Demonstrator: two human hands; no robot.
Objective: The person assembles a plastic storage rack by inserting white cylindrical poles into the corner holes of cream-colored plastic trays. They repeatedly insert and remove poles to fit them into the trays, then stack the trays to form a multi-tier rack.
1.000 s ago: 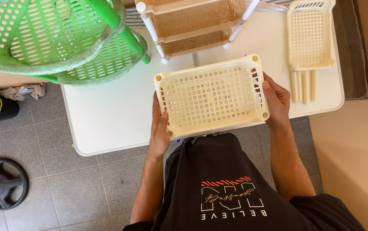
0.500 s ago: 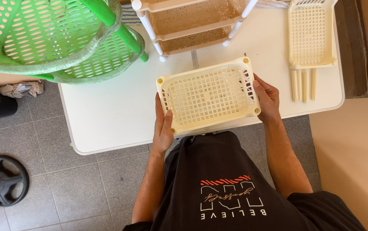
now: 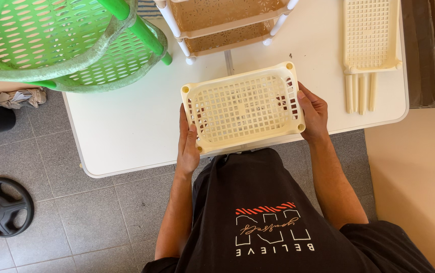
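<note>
At upper left of the frame, a green perforated basket (image 3: 60,45) overhangs the white table (image 3: 126,126); a dark steering wheel (image 3: 0,206) lies on the tiled floor at lower left. At centre, the person's left hand (image 3: 187,141) and right hand (image 3: 314,114) clamp the short ends of a cream lattice tray (image 3: 242,107), held level over the table's near edge. Over the past second the tray has shifted slightly up and left in the frame, both grips unchanged, suggesting it is being carried, not set down. Above it stands a beige tiered rack (image 3: 227,23). At upper right lie a second cream tray (image 3: 369,33) and loose cream posts (image 3: 360,92).
</note>
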